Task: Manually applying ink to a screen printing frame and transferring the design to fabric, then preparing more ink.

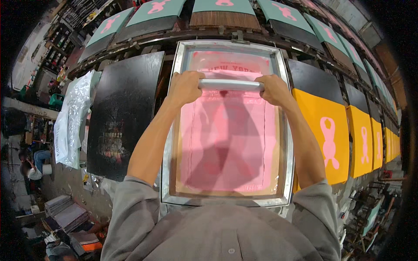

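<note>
- While both hands are closed around the ends of one silver-coloured bar, the left hand [186, 88] grips its left end and the right hand [275, 89] its right end, knuckles upward.
- That bar is the handle of a squeegee [230, 84], which lies crosswise in the upper part of a metal-rimmed printing screen [288, 169], directly in front of the person.
- Pink ink [270, 148] covers most of the mesh below the squeegee, with thin ridges running lengthwise near both sides; a dark shadow falls across its middle.
- Left of the screen, just beside it, is a glossy black board [124, 113], and past that a crinkled plastic bag [74, 122].
- Right of the screen, a yellow panel [339, 135] bears a pink long-limbed figure; similar panels continue rightward.
- Beyond the far edge, mint-green panels [244, 6] with pink figures form another row.
</note>
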A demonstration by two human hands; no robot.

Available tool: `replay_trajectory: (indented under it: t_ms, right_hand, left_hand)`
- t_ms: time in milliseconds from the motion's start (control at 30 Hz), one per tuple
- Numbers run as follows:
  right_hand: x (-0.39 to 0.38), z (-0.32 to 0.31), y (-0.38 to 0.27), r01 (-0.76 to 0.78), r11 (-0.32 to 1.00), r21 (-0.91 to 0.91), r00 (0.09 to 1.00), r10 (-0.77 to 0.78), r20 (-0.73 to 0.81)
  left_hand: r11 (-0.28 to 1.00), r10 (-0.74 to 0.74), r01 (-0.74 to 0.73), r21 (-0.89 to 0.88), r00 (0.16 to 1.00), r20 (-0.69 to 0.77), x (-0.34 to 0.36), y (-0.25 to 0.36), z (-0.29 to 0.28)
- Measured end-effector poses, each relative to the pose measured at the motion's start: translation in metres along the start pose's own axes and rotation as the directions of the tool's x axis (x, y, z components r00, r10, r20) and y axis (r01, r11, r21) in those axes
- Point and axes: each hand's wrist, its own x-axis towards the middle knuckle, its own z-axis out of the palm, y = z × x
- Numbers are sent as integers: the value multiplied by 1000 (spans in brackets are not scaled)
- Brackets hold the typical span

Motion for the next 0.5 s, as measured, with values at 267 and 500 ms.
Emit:
replay_trajectory:
  t_ms: [267, 500]
  right_hand:
    - [27, 0, 11, 69, 996, 55, 994, -63, -89]
    - [17, -3, 6, 51, 999, -7, 997, -51, 51]
  left_hand:
    - [999, -31, 30, 10, 997, 66, 26, -8, 1]
    - [1000, -18, 20, -21, 996, 90, 15, -5, 3]
